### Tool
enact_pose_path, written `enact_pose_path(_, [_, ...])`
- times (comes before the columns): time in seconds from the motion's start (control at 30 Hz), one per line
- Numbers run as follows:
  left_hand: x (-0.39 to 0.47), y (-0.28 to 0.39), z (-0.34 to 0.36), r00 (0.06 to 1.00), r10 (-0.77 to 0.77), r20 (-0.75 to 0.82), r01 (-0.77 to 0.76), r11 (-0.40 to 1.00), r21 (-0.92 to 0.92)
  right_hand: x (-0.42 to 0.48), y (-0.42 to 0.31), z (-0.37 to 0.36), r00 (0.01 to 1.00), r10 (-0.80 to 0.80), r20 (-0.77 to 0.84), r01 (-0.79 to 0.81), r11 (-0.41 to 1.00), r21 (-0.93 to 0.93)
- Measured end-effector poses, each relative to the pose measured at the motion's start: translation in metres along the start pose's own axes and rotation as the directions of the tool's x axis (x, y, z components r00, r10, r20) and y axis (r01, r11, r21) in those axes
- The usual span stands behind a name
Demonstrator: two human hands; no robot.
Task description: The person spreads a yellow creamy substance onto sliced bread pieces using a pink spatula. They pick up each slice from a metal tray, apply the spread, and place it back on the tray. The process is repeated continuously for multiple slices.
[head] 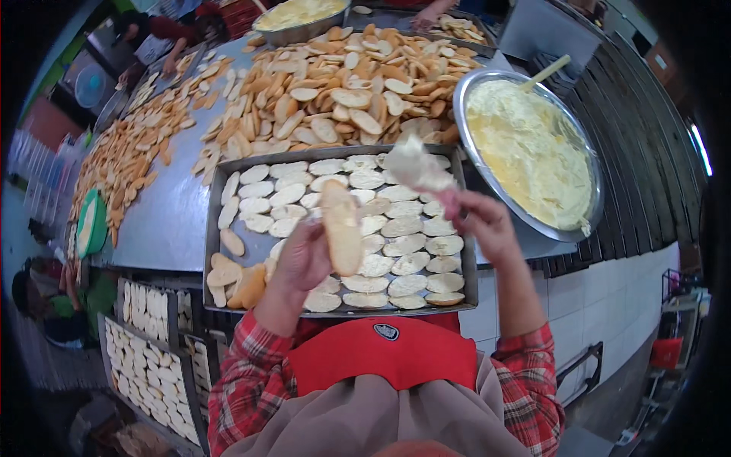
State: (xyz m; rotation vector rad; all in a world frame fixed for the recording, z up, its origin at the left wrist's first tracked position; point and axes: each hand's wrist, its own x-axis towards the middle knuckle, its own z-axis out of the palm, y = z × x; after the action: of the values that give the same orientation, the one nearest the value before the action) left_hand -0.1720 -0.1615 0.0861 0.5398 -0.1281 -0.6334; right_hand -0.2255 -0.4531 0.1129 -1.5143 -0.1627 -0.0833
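Observation:
My left hand (pixel 305 254) grips an oval bread slice (pixel 342 231), holding it upright above a metal baking tray (pixel 341 152). In my right hand (pixel 485 223) is a spreader (pixel 425 180) with a pink handle, its blurred head carrying a lump of pale cream. Rows of cream-coated bread slices (pixel 405 245) lie flat in the tray. A few plain slices (pixel 225 274) are heaped in its near left corner. To the right stands a steel bowl (pixel 465 123) of pale yellow cream (pixel 531 154), with a light-coloured handle (pixel 545 73) sticking out.
Behind the tray, a large heap of bread slices (pixel 337 91) covers the metal table (pixel 171 211). Another bowl of cream (pixel 302 14) stands at the back. Co-workers (pixel 151 37) are at the far left and back. Filled trays (pixel 151 380) stand low left. A green basin (pixel 91 223) sits at the left edge.

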Motion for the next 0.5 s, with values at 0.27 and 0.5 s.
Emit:
enact_pose_path(0.27, [-0.008,0.003,-0.001,0.988,-0.074,0.133,0.107,0.960,-0.259,-0.004,0.006,0.057,0.792,-0.538,0.290,0.586,0.534,-0.610])
enact_pose_path(0.5, [-0.013,0.017,-0.009,0.985,0.168,-0.046,-0.167,0.986,0.016,-0.008,-0.016,0.044,0.856,-0.438,0.276,0.503,0.578,-0.642])
